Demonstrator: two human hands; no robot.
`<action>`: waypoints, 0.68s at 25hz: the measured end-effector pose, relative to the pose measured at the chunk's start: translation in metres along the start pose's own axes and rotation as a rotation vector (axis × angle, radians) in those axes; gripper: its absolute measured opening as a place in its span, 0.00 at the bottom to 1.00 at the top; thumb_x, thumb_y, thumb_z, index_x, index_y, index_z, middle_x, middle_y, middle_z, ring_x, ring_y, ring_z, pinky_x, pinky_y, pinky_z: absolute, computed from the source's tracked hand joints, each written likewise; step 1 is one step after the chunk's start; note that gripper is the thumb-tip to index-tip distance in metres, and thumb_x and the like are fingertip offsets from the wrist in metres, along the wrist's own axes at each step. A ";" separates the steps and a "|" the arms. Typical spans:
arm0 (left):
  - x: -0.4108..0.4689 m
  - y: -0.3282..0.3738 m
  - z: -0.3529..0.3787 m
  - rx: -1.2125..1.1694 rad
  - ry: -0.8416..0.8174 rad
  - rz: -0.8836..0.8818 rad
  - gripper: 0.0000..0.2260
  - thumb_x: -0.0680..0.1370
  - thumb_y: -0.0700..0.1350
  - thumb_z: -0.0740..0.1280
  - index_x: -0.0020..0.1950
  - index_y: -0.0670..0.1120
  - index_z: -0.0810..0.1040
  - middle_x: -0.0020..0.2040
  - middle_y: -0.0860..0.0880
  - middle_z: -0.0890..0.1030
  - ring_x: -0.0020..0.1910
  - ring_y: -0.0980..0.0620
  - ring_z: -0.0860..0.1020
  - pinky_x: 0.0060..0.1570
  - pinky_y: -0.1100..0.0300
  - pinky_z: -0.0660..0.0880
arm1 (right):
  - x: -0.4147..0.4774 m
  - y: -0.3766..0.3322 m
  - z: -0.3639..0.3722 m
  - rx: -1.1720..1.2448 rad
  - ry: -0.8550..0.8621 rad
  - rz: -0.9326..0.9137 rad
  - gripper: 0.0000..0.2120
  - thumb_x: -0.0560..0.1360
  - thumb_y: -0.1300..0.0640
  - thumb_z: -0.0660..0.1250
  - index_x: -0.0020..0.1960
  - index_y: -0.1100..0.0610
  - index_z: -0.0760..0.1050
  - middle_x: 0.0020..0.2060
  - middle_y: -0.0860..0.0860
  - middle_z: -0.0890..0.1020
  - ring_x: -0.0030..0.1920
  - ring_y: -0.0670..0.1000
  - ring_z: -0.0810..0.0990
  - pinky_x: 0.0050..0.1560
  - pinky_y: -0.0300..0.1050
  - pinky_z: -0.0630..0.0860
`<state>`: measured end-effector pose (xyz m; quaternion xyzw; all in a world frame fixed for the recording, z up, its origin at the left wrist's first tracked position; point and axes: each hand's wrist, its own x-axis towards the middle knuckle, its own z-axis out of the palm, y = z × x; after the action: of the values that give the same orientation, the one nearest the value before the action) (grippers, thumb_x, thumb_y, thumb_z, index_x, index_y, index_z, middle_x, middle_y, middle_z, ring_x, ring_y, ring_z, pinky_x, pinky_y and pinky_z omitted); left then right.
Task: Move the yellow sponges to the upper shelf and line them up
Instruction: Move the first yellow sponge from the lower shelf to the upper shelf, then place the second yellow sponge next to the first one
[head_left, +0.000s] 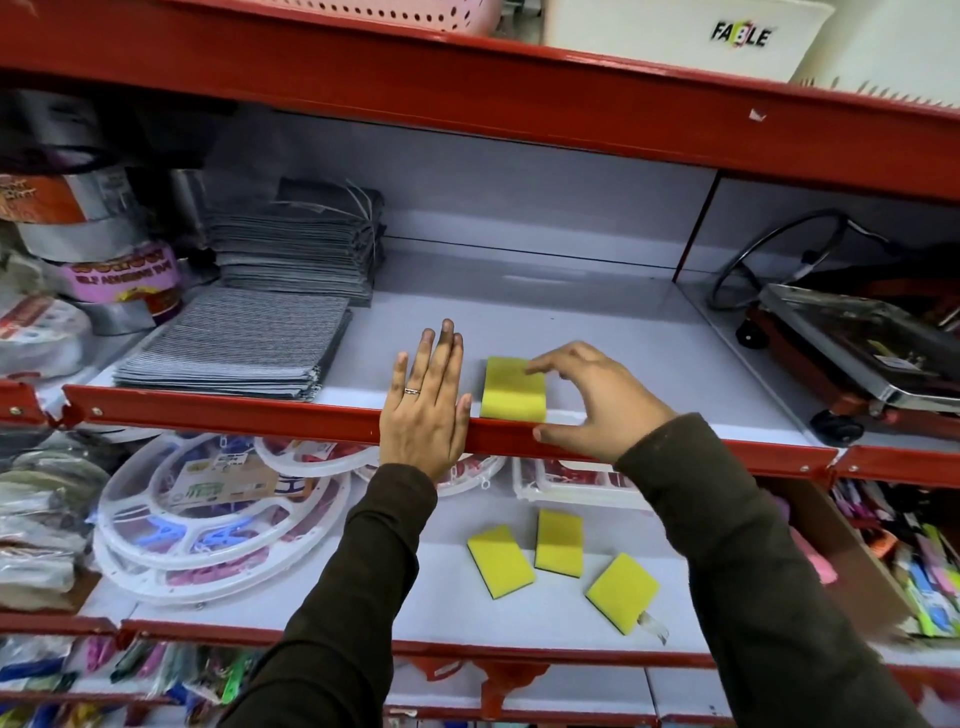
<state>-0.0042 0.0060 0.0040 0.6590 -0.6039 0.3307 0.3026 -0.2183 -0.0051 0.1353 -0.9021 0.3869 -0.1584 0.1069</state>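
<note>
One yellow sponge (513, 389) lies flat on the upper shelf (649, 353), just behind its red front lip. My right hand (592, 400) arches over the sponge's right side, fingertips touching its far right corner, thumb down at the lip. My left hand (428, 400) lies flat and open on the shelf just left of the sponge, fingers straight. Three more yellow sponges with dark undersides rest scattered on the lower shelf (363, 597): a left sponge (500, 561), a middle sponge (558, 543) and a right sponge (622, 592).
Stacks of grey cloths (234, 348) fill the upper shelf's left part, with tape rolls (98, 260) beyond them. A metal scale (857, 348) sits at the right. White round plastic hangers (218, 519) occupy the lower shelf's left. Pens (919, 571) crowd the right bin.
</note>
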 end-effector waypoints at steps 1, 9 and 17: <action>-0.001 0.000 0.000 -0.001 0.002 -0.002 0.27 0.86 0.52 0.43 0.83 0.42 0.53 0.83 0.44 0.55 0.83 0.48 0.49 0.82 0.50 0.40 | -0.016 -0.003 0.004 0.022 -0.007 -0.016 0.28 0.66 0.51 0.75 0.65 0.48 0.73 0.61 0.49 0.75 0.60 0.49 0.75 0.59 0.37 0.68; 0.001 0.001 0.002 -0.001 0.037 -0.027 0.28 0.85 0.51 0.45 0.83 0.41 0.56 0.82 0.42 0.59 0.82 0.45 0.56 0.82 0.52 0.40 | -0.049 0.031 0.119 -0.049 -0.609 0.258 0.41 0.67 0.52 0.76 0.75 0.54 0.62 0.74 0.53 0.66 0.73 0.54 0.67 0.72 0.46 0.65; -0.001 -0.003 0.011 0.043 0.060 0.007 0.28 0.84 0.52 0.45 0.83 0.42 0.53 0.83 0.44 0.59 0.83 0.49 0.49 0.82 0.51 0.39 | -0.012 0.075 0.233 -0.278 -0.759 0.180 0.51 0.68 0.64 0.74 0.79 0.58 0.44 0.80 0.55 0.49 0.80 0.56 0.47 0.79 0.54 0.51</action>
<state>-0.0003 -0.0020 -0.0039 0.6531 -0.5895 0.3646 0.3052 -0.1901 -0.0310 -0.1068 -0.8648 0.4151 0.2495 0.1325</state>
